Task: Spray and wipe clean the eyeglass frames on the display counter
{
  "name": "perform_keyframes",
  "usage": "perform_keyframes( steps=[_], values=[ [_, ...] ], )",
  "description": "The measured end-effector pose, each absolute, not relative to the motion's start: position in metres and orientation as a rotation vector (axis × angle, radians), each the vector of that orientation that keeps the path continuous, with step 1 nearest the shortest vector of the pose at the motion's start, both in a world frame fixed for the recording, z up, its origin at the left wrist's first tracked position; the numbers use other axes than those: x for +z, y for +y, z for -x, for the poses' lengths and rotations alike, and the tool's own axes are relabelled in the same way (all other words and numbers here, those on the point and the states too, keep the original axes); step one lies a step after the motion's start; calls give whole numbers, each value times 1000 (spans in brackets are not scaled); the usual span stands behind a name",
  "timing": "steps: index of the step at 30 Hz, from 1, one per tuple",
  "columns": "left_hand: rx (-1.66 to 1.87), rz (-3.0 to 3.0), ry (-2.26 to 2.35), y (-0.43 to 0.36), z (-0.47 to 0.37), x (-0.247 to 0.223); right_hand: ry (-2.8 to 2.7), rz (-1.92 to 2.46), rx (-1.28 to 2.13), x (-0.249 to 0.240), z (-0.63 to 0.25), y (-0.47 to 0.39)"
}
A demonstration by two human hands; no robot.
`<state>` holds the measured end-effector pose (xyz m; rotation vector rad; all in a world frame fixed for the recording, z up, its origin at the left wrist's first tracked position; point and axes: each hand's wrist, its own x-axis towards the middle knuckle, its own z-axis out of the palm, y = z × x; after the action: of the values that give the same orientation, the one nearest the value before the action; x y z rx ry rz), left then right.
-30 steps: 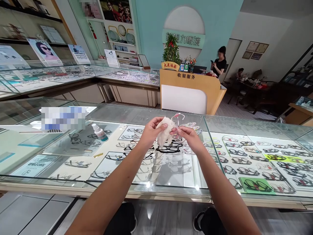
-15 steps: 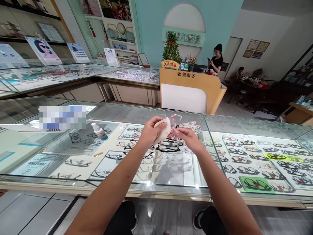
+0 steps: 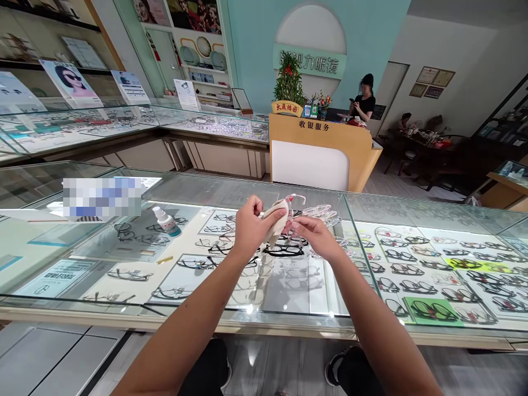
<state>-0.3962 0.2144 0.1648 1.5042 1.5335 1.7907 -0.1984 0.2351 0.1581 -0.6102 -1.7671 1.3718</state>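
My left hand (image 3: 254,226) is closed on a pale cloth (image 3: 275,219), its thumb pressing the cloth against a pair of clear-framed glasses (image 3: 293,204). The fingers of my right hand (image 3: 315,235) pinch the same glasses from the right side. Both hands are above the glass display counter (image 3: 289,316). A black-framed pair of glasses (image 3: 285,251) lies just below the hands, and several clear frames (image 3: 319,211) are heaped behind my right hand. To the left of my hands stands a white spray bottle (image 3: 165,221) with a bluish lower part.
Rows of glasses (image 3: 416,257) fill the case at the right. A wooden cashier desk (image 3: 325,137) stands beyond the counter, with a person (image 3: 363,100) behind it holding a phone. Papers with a blurred-out area (image 3: 101,197) lie at the left.
My left hand has shifted slightly left and its grip on the cloth has turned, with the cloth now draped lower over the glasses. My right hand is almost unchanged.
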Motion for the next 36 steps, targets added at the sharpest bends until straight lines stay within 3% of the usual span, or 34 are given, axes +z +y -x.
perform_keyframes(
  steps=[13, 36],
  values=[
    [1856, -2021, 1690, 204, 388, 159, -1776, 609, 1326, 149, 201, 238],
    [1249, -1073, 674, 222, 390, 156, -1732, 582, 1400, 156, 200, 236]
  ],
)
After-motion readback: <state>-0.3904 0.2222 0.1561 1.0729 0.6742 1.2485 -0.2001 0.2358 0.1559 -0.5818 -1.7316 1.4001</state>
